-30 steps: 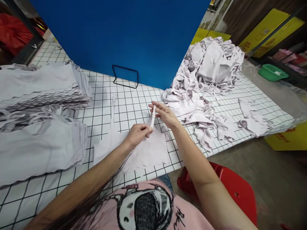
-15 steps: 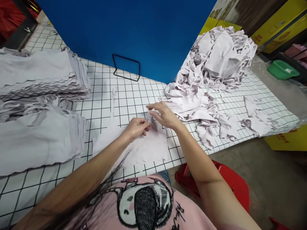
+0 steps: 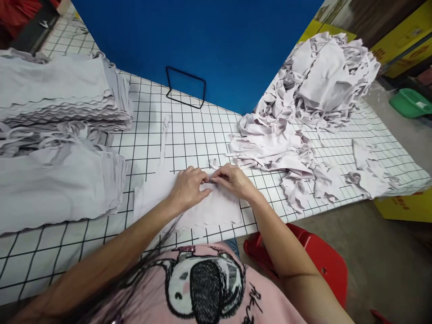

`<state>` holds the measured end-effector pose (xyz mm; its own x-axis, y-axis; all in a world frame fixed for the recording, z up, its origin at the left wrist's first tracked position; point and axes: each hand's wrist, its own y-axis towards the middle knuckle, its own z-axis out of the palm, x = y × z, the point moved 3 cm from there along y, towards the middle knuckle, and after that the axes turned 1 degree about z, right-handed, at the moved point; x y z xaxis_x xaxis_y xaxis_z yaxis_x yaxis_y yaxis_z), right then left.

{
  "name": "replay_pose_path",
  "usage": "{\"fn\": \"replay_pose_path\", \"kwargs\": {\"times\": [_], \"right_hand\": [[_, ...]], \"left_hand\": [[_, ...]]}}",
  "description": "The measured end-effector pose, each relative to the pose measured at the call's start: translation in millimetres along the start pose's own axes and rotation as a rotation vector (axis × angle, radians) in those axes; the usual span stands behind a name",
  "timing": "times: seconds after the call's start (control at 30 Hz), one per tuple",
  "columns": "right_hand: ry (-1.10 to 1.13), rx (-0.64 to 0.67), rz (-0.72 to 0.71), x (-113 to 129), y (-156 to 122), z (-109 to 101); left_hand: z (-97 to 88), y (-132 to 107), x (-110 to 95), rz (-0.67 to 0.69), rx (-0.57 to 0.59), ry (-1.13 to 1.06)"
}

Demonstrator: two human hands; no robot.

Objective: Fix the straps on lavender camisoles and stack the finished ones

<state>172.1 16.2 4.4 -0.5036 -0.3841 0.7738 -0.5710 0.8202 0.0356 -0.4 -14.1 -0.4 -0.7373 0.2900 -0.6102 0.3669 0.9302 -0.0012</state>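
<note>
A pale strappy top point(image 3: 212, 213) lies flat on the grid-patterned cloth in front of me. One thin shoulder strap point(image 3: 163, 146) stretches away from it on the left. At the upper edge of the top, my left hand point(image 3: 189, 188) is closed, its fingertips pinching the base of the other strap. My right hand point(image 3: 232, 180) pinches the same spot, fingertips meeting those of the left. A curled end of that strap point(image 3: 213, 163) shows just beyond the fingers. Exactly what lies between the fingertips is mostly hidden.
Stacks of folded pale tops point(image 3: 57, 184) stand at the left. A loose heap of similar pieces point(image 3: 324, 81) lies at the right, with crumpled ones point(image 3: 270, 144) nearer. A blue panel point(image 3: 202, 40) with a black wire frame point(image 3: 202, 94) rises ahead. A red stool point(image 3: 324, 256) stands below right.
My right hand has come down from above the strap to the left hand, and its open fingers have closed in a pinch. The view has shifted slightly.
</note>
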Motion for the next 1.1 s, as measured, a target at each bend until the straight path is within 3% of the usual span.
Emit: {"fn": "replay_pose_path", "kwargs": {"times": [0.6,1.1], "right_hand": [[0.056,0.008,-0.01,1,-6,9],[0.051,0.004,-0.017,0,-7,11]], "left_hand": [[8.9,2,-3,-0.079,-0.022,-0.107],[11.3,3,-2,-0.069,-0.018,-0.088]]}}
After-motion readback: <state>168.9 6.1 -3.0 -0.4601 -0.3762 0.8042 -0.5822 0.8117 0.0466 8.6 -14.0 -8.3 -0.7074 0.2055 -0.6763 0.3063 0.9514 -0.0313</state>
